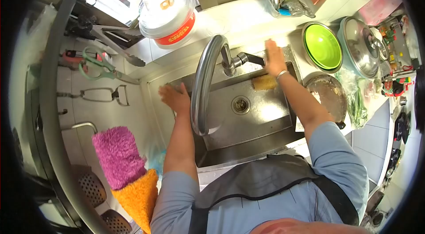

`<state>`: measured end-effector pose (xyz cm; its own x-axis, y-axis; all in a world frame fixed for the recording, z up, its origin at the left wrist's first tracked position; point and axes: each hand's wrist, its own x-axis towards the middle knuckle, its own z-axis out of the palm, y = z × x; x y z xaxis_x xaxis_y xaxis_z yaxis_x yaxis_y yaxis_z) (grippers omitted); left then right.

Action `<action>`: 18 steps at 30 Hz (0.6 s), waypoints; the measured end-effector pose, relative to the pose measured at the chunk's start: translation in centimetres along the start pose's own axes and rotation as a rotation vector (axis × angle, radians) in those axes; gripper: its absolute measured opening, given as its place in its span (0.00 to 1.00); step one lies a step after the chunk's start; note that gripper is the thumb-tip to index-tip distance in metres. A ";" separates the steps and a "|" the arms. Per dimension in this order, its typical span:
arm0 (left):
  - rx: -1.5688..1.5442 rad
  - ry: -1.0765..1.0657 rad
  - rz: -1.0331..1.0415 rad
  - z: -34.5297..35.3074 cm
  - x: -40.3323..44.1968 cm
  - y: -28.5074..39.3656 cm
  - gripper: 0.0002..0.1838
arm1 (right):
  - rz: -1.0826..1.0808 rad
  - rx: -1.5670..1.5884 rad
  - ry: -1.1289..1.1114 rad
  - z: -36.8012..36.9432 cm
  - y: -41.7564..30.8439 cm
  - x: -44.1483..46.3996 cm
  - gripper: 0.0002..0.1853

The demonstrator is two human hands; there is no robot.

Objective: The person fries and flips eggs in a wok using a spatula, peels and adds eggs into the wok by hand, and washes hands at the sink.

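My left hand is over the left side of the metal sink, just left of the curved faucet. Its fingers are spread and hold nothing. At the back right corner of the sink, my right hand has its fingers stretched out, close to the black end of the faucet lever. I cannot tell whether it touches the lever. Below my right wrist lies a yellow-brown sponge in the sink, near its back wall. The drain shows in the sink bottom.
Green bowls, a lidded pot and a round board-like disc stand on the right. A white tub with a red band sits on the ledge. Scissors and purple and orange fluffy cloths hang left.
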<state>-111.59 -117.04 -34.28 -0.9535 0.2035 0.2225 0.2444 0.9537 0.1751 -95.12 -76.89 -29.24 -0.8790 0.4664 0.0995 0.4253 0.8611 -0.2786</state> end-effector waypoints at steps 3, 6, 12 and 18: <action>-0.729 -0.401 0.266 -5.5 -2.5 8.2 0.28 | -0.336 0.224 -0.678 -3.8 -8.6 -2.4 0.41; -0.521 -0.656 0.890 -9.1 -5.9 12.5 0.23 | -0.781 0.115 -0.253 -0.1 -5.8 -4.8 0.34; -0.373 -0.006 0.406 -5.2 -0.8 9.9 0.33 | -0.467 0.148 0.036 -2.8 -2.4 -0.6 0.32; -0.606 -0.634 0.825 -7.6 -5.0 14.5 0.35 | -0.796 0.320 -0.613 -4.3 -8.5 -6.7 0.26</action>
<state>-101.96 -105.94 -25.62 -0.3470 0.9379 -0.0017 0.7026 0.2612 0.6619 -91.88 -86.49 -23.41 -0.8762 -0.4690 -0.1110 -0.3203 0.7388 -0.5929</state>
